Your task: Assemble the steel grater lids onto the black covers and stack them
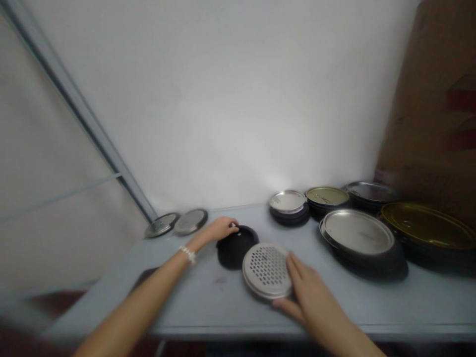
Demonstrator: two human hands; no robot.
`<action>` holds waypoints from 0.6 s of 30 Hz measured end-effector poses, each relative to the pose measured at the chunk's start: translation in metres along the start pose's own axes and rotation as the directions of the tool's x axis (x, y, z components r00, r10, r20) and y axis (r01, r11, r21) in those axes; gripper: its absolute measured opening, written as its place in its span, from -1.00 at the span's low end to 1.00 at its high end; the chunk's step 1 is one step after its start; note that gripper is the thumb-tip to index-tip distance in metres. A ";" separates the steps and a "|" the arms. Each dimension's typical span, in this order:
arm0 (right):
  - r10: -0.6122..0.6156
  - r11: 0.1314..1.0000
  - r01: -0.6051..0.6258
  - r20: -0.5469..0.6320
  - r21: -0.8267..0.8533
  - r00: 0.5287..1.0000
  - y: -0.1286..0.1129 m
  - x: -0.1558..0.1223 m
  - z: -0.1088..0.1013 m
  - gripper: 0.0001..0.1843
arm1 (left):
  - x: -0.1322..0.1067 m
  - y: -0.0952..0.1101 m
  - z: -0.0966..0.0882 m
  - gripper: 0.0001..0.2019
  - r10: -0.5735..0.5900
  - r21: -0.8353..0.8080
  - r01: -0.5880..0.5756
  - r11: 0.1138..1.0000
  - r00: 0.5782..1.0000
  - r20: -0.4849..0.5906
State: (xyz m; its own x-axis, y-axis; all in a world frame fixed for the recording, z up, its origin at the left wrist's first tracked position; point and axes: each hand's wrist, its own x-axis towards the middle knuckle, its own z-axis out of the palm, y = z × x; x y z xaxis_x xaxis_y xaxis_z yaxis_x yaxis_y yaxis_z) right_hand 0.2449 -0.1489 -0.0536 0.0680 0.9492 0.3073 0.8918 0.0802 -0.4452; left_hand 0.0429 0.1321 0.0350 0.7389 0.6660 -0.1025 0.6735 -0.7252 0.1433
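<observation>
My left hand [222, 228] reaches forward and its fingers close on the far rim of a black round pan [235, 247] tilted on the grey table [193, 292]. A bead bracelet sits on that wrist. My right hand [308, 290] grips the near right edge of a perforated silver disc [266, 269], fingers above and thumb below. The disc overlaps the black pan's right side.
Two more perforated discs [177, 223] lie at the back left. Stacks of dark pans topped with silver and gold plates [357, 233] fill the right side. A cardboard sheet [435, 109] leans at the far right. A white wall stands behind.
</observation>
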 end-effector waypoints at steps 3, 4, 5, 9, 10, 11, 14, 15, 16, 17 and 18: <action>0.002 1.000 -0.002 -0.027 0.013 1.000 0.001 -0.001 0.001 -0.01 | -0.003 0.016 0.005 -0.61 0.048 -0.054 -0.047 0.997 0.999 0.011; 0.003 1.000 -0.002 -0.039 0.016 0.999 0.001 -0.001 0.001 -0.02 | -0.004 0.022 0.006 -0.61 0.070 -0.075 -0.069 0.995 0.998 0.009; 0.006 1.000 -0.005 -0.050 0.020 0.999 0.001 -0.002 0.001 -0.03 | -0.005 0.027 0.006 -0.61 0.092 -0.096 -0.091 0.991 0.996 0.004; 0.032 0.999 -0.029 -0.070 0.041 0.997 0.001 -0.003 -0.001 -0.09 | -0.013 0.047 0.005 -0.62 0.121 -0.241 -0.110 0.964 0.992 0.033; 0.034 0.998 -0.031 -0.071 0.048 0.997 0.002 -0.003 -0.002 -0.10 | -0.015 0.052 0.005 -0.61 0.122 -0.291 -0.099 0.952 0.991 0.061; 0.034 0.998 -0.030 -0.075 0.055 0.997 0.002 -0.003 -0.002 -0.12 | -0.017 0.057 0.005 -0.61 0.121 -0.330 -0.088 0.940 0.989 0.083; 0.020 0.997 -0.012 -0.099 0.077 0.995 0.003 -0.002 -0.002 -0.16 | -0.022 0.073 0.008 -0.63 0.128 -0.353 -0.092 0.931 0.989 0.079; 0.012 0.996 -0.003 -0.107 0.085 0.994 0.003 -0.002 -0.001 -0.17 | -0.023 0.078 0.010 -0.65 0.133 -0.338 -0.107 0.935 0.989 0.056; 0.002 0.996 0.008 -0.114 0.092 0.994 0.004 -0.003 0.000 -0.18 | -0.023 0.082 0.012 -0.66 0.139 -0.317 -0.123 0.940 0.990 0.028; -0.008 0.995 0.020 -0.120 0.096 0.993 0.005 -0.003 0.002 -0.18 | -0.023 0.086 0.015 -0.68 0.144 -0.292 -0.137 0.946 0.990 0.002; -0.019 0.995 0.031 -0.125 0.095 0.992 0.006 -0.004 0.004 -0.19 | -0.023 0.090 0.018 -0.69 0.144 -0.269 -0.144 0.952 0.989 -0.022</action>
State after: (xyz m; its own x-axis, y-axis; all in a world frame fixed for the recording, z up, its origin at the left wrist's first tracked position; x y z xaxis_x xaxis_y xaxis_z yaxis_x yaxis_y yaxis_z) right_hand 0.2481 -0.1508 -0.0607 0.1066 0.9019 0.4186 0.8470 0.1381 -0.5133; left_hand 0.0867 0.0487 0.0322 0.8273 0.5586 -0.0593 0.5292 -0.7397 0.4157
